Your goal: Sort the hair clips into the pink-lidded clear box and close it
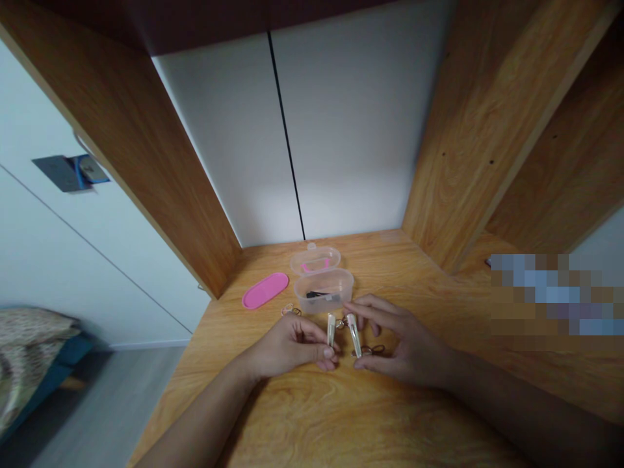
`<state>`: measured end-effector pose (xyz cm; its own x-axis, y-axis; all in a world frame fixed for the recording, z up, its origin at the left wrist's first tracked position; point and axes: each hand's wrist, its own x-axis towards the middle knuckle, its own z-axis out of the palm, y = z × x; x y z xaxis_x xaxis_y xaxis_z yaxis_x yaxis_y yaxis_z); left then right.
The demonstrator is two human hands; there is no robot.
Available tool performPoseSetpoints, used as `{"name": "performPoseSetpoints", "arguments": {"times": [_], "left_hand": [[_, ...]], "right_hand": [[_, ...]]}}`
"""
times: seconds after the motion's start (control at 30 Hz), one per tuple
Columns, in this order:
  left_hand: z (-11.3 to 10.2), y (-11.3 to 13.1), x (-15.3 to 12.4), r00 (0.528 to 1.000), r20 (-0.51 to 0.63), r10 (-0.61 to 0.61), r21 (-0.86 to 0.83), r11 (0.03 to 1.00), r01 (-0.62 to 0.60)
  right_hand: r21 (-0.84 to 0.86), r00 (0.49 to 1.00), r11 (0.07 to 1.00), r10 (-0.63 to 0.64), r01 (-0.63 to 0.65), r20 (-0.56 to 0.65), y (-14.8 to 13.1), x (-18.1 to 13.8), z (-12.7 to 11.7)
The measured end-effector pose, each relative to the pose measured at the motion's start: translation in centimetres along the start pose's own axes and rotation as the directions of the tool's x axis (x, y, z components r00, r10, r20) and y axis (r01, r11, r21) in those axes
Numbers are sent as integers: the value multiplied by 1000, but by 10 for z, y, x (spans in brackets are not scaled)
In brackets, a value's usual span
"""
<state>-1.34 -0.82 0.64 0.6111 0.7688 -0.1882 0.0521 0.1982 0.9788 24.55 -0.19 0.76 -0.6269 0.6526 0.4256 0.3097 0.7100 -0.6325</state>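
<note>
Between thumb and fingers, my left hand (295,344) pinches a small light-coloured hair clip (331,330), held upright. Just right of it, a second, longer hair clip (354,335) is gripped at its two ends by the thumb and fingers of my right hand (402,338). Right behind the hands stands a clear plastic box (312,303) with dark items in it, its hinged lid (322,252) lying open to the back. Thin hair ties (376,350) lie on the table under my right hand, partly hidden by it.
A pink oval tray or lid (266,290) lies left of the box. More thin loops (291,311) rest near my left hand. Wooden side panels (439,195) and a white back wall (351,143) enclose the table (312,422). A blurred patch covers the right side.
</note>
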Motion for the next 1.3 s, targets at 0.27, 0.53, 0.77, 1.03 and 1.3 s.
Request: {"name": "performPoseSetpoints", "arguments": {"times": [0.27, 0.53, 0.77, 1.03, 1.3], "left_hand": [[2, 6, -1, 998, 51, 38, 50, 998, -40], [3, 8, -3, 999, 31, 42, 25, 999, -42], [2, 3, -1, 999, 38, 39, 13, 999, -39], [2, 0, 0, 1000, 17, 10, -12, 1000, -10], [-2, -4, -1, 1000, -9, -1, -12, 1000, 1]], "right_hand": [[11, 999, 1000, -7, 8, -34, 1, 1, 0], [22, 999, 999, -36, 37, -33, 3, 1, 1], [3, 999, 1000, -27, 27, -31, 0, 2, -2], [-33, 1000, 999, -4, 3, -15, 2, 0, -2], [-26, 999, 999, 22, -23, -27, -2, 0, -1]]}}
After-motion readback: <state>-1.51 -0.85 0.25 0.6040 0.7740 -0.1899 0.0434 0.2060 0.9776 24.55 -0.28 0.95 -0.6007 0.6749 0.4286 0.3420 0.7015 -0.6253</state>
